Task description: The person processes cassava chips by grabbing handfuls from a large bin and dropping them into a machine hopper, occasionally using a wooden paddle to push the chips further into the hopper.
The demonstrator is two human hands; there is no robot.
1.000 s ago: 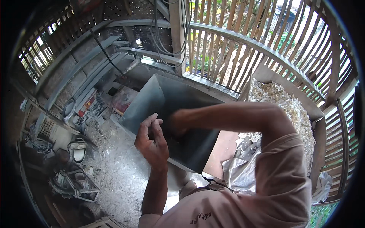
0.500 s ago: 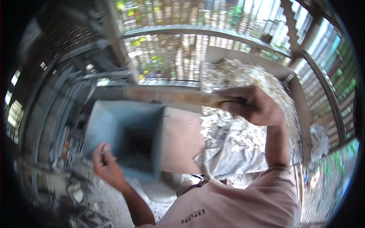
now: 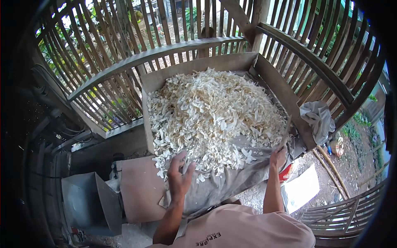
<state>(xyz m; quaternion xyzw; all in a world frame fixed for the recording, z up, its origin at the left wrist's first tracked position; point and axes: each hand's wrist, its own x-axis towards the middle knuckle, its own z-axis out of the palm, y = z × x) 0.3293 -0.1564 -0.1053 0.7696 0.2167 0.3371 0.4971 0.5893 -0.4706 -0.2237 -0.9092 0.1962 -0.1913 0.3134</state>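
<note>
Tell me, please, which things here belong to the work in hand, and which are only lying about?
Seemingly in use: stick in the right hand; chips near the left hand; cloth under them; hopper, probably.

Seemingly just lying about: white bag; poles; white sheet.

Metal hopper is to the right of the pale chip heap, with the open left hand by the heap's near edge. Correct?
Not quite: the head view shows the metal hopper to the left of the pale chip heap; the open left hand is by the heap's near edge.
</note>
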